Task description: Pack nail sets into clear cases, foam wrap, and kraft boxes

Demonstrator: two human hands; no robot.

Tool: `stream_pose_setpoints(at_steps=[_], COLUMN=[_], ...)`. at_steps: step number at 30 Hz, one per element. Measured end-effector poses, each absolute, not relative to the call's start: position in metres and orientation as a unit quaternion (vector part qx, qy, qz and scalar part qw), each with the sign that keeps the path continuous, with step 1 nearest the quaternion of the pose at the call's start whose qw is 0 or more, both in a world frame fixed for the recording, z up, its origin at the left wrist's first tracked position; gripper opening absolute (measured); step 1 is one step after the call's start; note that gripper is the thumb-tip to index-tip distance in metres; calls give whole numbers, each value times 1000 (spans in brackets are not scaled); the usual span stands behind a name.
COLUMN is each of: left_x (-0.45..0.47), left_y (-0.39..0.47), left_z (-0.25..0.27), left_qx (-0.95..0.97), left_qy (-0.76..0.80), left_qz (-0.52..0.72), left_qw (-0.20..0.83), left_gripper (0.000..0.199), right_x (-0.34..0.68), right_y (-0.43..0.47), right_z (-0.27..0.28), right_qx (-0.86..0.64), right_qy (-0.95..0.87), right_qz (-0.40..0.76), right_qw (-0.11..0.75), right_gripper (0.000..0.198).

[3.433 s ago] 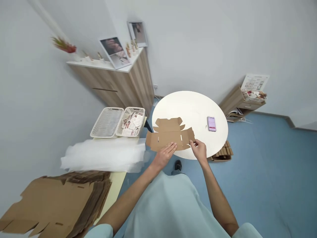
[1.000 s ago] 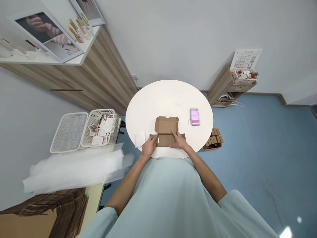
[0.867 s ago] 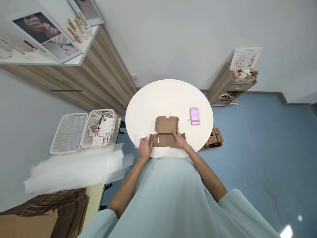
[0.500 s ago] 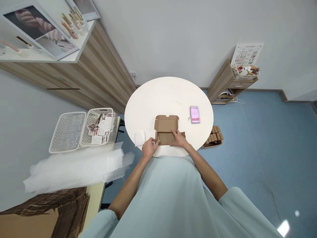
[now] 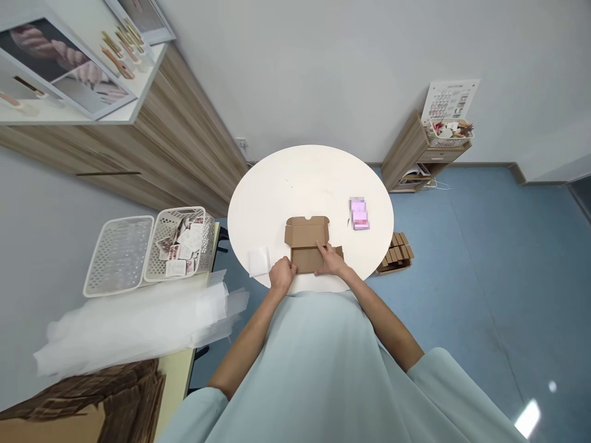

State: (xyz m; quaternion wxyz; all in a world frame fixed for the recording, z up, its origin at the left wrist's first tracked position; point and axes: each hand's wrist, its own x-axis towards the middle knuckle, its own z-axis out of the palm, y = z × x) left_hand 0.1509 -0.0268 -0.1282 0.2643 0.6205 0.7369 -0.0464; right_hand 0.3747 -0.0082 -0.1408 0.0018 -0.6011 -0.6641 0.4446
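A brown cardboard mailer box (image 5: 306, 235) lies partly folded on the round white table (image 5: 305, 169), its lid laid back toward the wall. My left hand (image 5: 282, 274) is closed at the box's near left side, thumb and fingers pinching the side wall there. My right hand (image 5: 330, 259) reaches over the right part of the box, thumb and fingers spread across its base, with a side flap sticking out beyond it. Left of my left hand lies a flat white packet (image 5: 259, 262). A pink-and-purple item (image 5: 359, 213), blurred by pixels, lies to the right.
On the left side table are an open white plastic basket (image 5: 203, 246) of cards, a pile of translucent white sheets (image 5: 138, 320) and stacked flat cardboard (image 5: 133, 400). A carton of folded boxes (image 5: 396, 253) stands on the floor right. A wooden cabinet (image 5: 409, 154) stands by the wall.
My left hand has curled tighter around the box's left side, where its fingers were more extended before. My right hand stays on the box. The whole view has shifted slightly.
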Motion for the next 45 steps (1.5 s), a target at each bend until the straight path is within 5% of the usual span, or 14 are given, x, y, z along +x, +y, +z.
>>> stream_pose_setpoints(at_steps=[7, 14, 20, 31, 38, 45], left_x=[161, 162, 162, 171, 176, 178], left_y=[-22, -22, -21, -21, -25, -26], left_z=[-120, -123, -126, -119, -116, -118], left_qx=[623, 618, 620, 603, 597, 594], left_qy=[738, 742, 741, 751, 754, 756], left_qz=[-72, -60, -46, -46, -35, -34], left_qw=[249, 254, 256, 266, 271, 273], left_gripper=[17, 20, 21, 23, 22, 23], right_x=[376, 412, 433, 398, 390, 380], right_y=[-15, -46, -55, -46, -28, -13], right_z=[-142, -140, -150, -132, -128, -129], right_qx=[-618, -688, -776, -721, -724, -745], right_qy=[-668, -604, -514, -561, -586, -614], right_qz=[414, 322, 326, 355, 338, 259], right_qw=[23, 241, 163, 198, 136, -31], right_gripper=[125, 56, 20, 22, 22, 21])
